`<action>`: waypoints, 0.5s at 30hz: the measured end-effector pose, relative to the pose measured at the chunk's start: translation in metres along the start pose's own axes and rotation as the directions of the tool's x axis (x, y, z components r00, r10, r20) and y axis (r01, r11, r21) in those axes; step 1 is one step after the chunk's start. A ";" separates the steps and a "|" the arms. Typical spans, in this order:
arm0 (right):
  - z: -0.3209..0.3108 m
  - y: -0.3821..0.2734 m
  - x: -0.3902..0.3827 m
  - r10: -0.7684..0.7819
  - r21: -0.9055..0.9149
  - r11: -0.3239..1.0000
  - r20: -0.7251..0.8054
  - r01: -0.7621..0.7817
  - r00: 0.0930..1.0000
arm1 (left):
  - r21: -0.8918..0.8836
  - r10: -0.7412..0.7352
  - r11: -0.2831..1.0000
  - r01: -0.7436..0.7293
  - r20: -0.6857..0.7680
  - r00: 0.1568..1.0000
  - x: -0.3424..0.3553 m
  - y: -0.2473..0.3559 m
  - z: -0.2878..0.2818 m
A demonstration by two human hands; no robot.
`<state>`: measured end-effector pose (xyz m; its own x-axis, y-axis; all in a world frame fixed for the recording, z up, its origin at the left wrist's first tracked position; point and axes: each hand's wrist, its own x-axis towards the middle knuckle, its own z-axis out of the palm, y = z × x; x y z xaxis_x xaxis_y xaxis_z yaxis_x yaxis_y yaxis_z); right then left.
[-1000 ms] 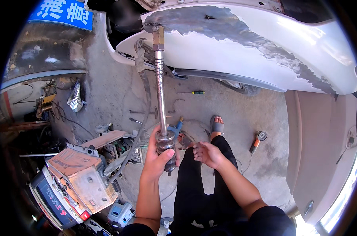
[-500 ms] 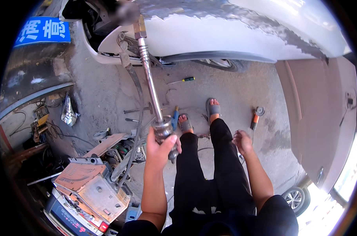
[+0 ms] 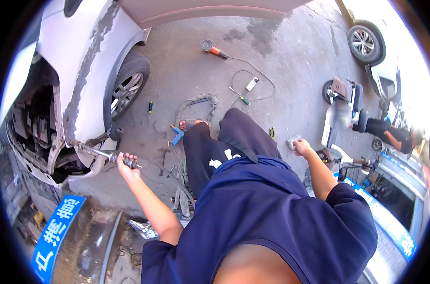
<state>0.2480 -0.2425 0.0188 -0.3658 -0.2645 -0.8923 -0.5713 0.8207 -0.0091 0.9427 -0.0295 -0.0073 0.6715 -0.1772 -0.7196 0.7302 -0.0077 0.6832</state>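
The left hand (image 3: 125, 163) is closed around the grip end of a slide-hammer dent puller (image 3: 103, 154), whose steel shaft runs from the fist out to the lower edge of the white car's front fender (image 3: 89, 71). The puller's tip sits at the fender's bottom corner, just beside the front wheel (image 3: 127, 87); the exact attachment point is too small to make out. The fender carries a long grey strip of sanded or bare surface along its arch — judged from this, the panel has been stripped and the pulling stage is in hand, while filling and refinishing appear to remain. The right hand (image 3: 301, 147) is raised away from the body with the fingers curled in a loose fist; nothing shows in it, though its palm side is turned away. On the concrete floor (image 3: 281, 57) lie an angle grinder (image 3: 210, 47) with its cable, a screwdriver (image 3: 238, 96), and a blue tool (image 3: 177, 137) near the sandalled foot (image 3: 189, 125). The person's dark blue shirt (image 3: 272, 222) blocks the ground directly below. A second person in black (image 3: 383, 130) crouches at the right rim — bleached by glare and hard to read. The car's front end is cut off at the left edge.
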 end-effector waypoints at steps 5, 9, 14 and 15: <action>0.023 0.087 -0.011 -0.060 0.353 0.935 0.081 0.028 0.995 | -0.027 -0.039 0.999 0.041 0.083 0.996 0.010 0.018 -0.022; 0.036 0.140 -0.011 -0.097 0.529 0.846 0.040 0.061 0.995 | -0.023 -0.047 0.999 0.049 0.083 0.995 0.015 0.028 -0.007; 0.031 0.232 -0.022 0.099 0.532 0.837 0.091 -0.132 0.991 | -0.010 -0.085 0.996 0.087 0.124 0.989 0.022 0.017 0.004; 0.032 0.244 -0.025 0.139 0.502 0.849 0.094 -0.168 0.986 | 0.006 -0.100 0.995 0.100 0.133 0.986 0.020 0.018 -0.003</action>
<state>0.1414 -0.0191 0.0243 -0.3714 -0.0987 -0.9232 -0.0546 0.9949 -0.0844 0.9695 -0.0301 -0.0096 0.5722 -0.3045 -0.7615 0.7931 -0.0310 0.6083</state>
